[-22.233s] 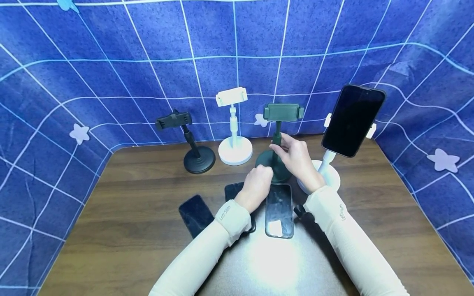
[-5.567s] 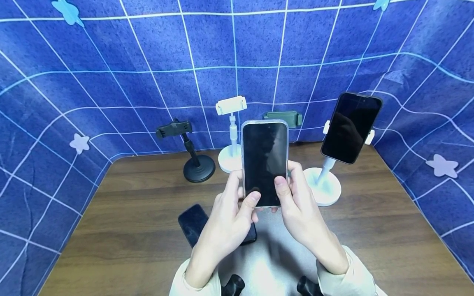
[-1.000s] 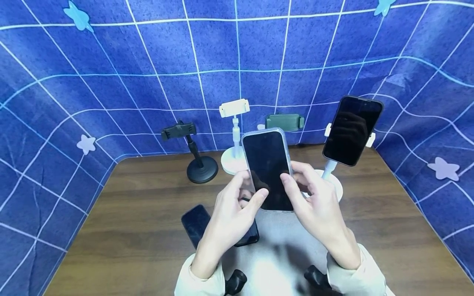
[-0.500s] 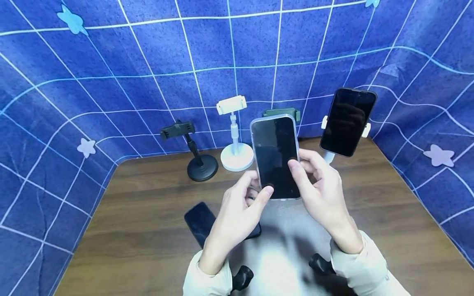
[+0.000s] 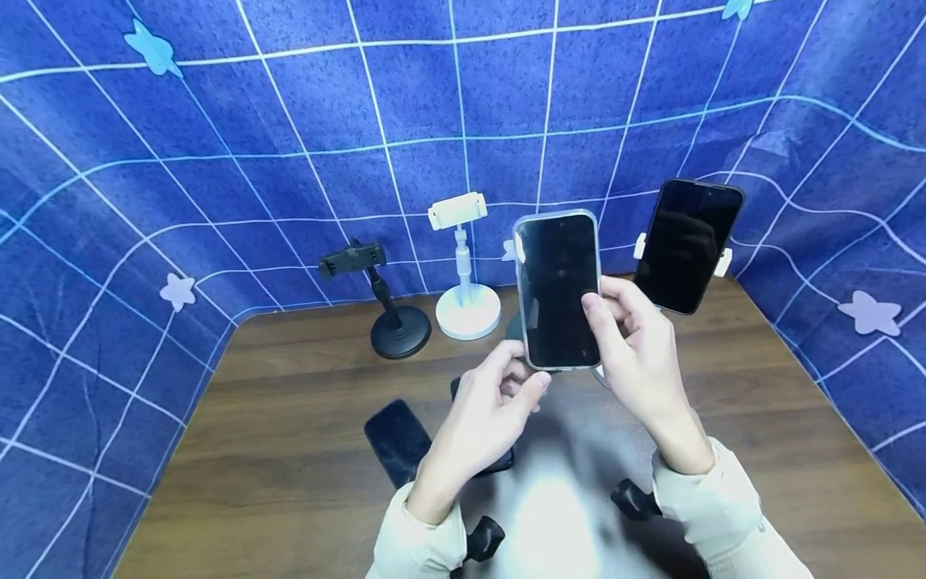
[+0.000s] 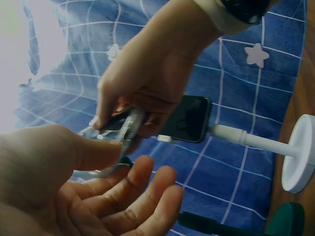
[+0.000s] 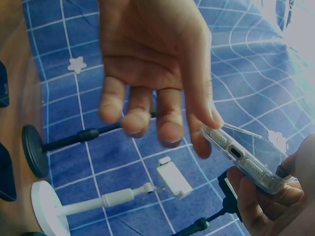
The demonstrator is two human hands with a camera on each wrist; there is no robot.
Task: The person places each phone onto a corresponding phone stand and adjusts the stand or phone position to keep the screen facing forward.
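Observation:
A phone in a clear case (image 5: 559, 297) is held upright above the table, its dark screen facing me. My right hand (image 5: 640, 354) grips its right edge, thumb over the screen side. At the lower left corner, my left hand (image 5: 488, 406) pinches the case between thumb and index finger; its other fingers hang loose below, as the right wrist view shows. The phone's bottom edge with its charging port (image 7: 236, 151) faces the right wrist camera. Behind the phone stands a green phone stand (image 6: 290, 221), mostly hidden in the head view.
A black phone stand (image 5: 400, 334) and a white phone stand (image 5: 469, 312) stand at the back. Far right, another white stand's clip holds a phone (image 5: 687, 245). Two phones lie on the table, one (image 5: 398, 441) in plain sight, the other (image 5: 502, 462) partly under my left hand.
Long before, this phone lay on the table and my right hand held the green stand. Lately the phone has moved right, and my left thumb has slid off its screen to the corner.

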